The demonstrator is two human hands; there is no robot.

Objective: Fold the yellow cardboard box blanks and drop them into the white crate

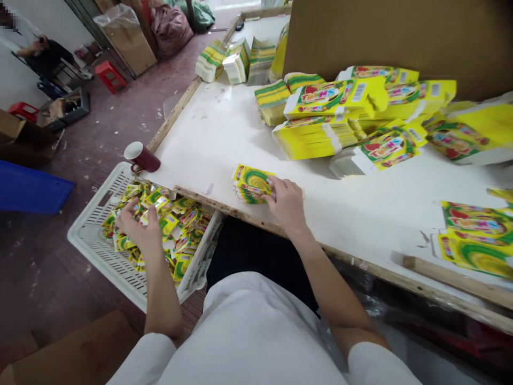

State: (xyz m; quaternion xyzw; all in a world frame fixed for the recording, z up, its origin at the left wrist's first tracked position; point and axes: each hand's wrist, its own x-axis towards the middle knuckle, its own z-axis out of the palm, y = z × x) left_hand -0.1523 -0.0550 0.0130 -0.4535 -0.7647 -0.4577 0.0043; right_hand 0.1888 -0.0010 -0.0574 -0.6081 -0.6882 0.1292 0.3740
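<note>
My left hand [138, 224] reaches into a white plastic crate [96, 251] full of small yellow-green packets [180, 224], its fingers curled on the packets. Whether it grips one I cannot make out. My right hand [286, 203] rests on the white table [224, 133] near its front edge, fingers closed on a small stack of yellow-green flat cartons [252, 183].
Piles of flat yellow cartons [340, 117] lie across the table's far side, and more cartons [473, 235] lie at the right. A dark red mug [142, 158] stands at the table corner. A big cardboard box [393, 32] stands behind. A person stands far left.
</note>
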